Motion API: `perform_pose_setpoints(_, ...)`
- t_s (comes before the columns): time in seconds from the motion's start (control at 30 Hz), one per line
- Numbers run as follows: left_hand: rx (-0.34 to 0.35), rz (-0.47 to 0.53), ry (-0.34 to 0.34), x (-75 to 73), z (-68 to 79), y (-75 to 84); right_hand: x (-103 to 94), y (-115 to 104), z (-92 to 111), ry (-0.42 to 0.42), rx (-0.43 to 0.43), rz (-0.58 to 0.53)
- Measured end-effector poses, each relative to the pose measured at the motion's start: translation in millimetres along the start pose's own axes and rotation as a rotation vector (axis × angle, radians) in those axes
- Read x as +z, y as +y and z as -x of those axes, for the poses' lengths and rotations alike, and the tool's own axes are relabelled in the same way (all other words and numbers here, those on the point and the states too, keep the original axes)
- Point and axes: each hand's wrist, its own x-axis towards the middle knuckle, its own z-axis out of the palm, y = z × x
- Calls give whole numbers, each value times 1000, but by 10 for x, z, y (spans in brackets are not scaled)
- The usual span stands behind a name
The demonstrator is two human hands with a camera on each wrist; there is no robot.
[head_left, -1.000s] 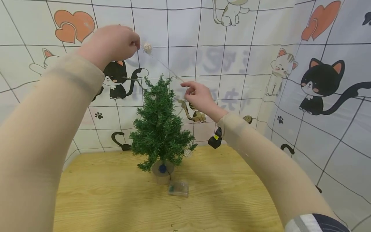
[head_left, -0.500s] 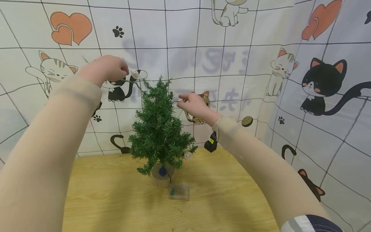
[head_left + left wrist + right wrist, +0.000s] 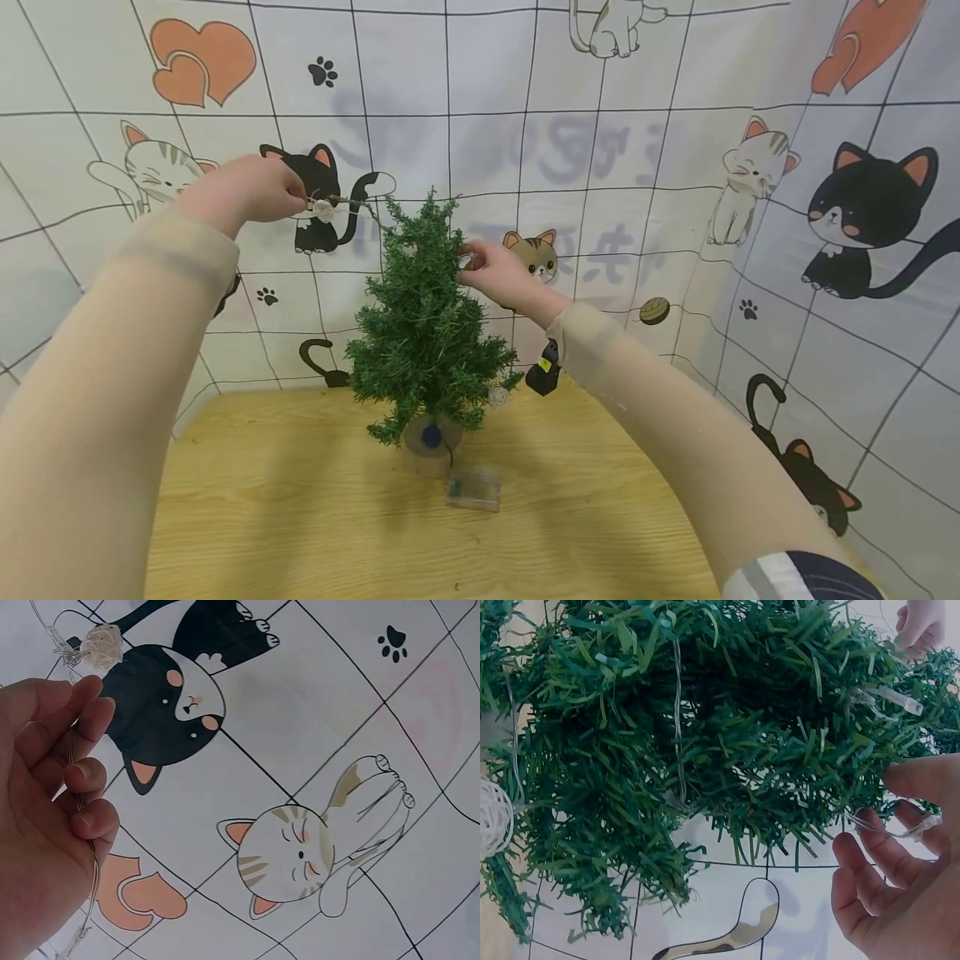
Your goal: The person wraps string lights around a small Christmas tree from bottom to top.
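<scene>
A small green artificial Christmas tree (image 3: 427, 292) stands on the wooden table. My left hand (image 3: 243, 192), left of the treetop, pinches the thin wire of a string of lights; the wire (image 3: 78, 799) runs down along the curled fingers. Just past those fingertips hangs a white woven ball (image 3: 103, 646). At the tree's upper right side is my right hand (image 3: 896, 855), its thumb apart from the loosely bent fingers, and a stretch of light wire (image 3: 870, 825) lies across them. Another white ball (image 3: 498, 396) hangs low on the right side of the tree.
The tree's round base (image 3: 431, 462) has a blue spot at its centre. In front of it on the table (image 3: 330, 517) lies a clear battery box (image 3: 474, 491), with a dark lead between them. A cloth (image 3: 487, 75) printed with cats hangs behind and at the right.
My left hand has come down with the ball and wire, from above the treetop to its left. The right hand has lowered and moved in against the tree's upper right side.
</scene>
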Motion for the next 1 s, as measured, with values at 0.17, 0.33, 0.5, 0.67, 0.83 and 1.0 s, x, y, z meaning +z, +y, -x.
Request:
perform_pose_setpoints(0.17,-8,15,1,77,50,-95,28,11,-2,14,7,-55)
perform_pose_setpoints(0.33,-12,36,14,113,112,-138,66,25,-26,34,11,-103)
perform_pose_setpoints(0.5,-33,58,-2,142,187,-169,91,35,-8,38,22,-163)
perform_pose_setpoints(0.67,-48,53,-14,170,242,-247,90,47,11,38,27,-160)
perform_pose_setpoints(0.83,-62,36,-13,174,344,-314,78,36,53,14,37,-146)
perform_pose_setpoints(1.0,-61,-6,-35,131,452,-369,64,30,88,-3,37,-148)
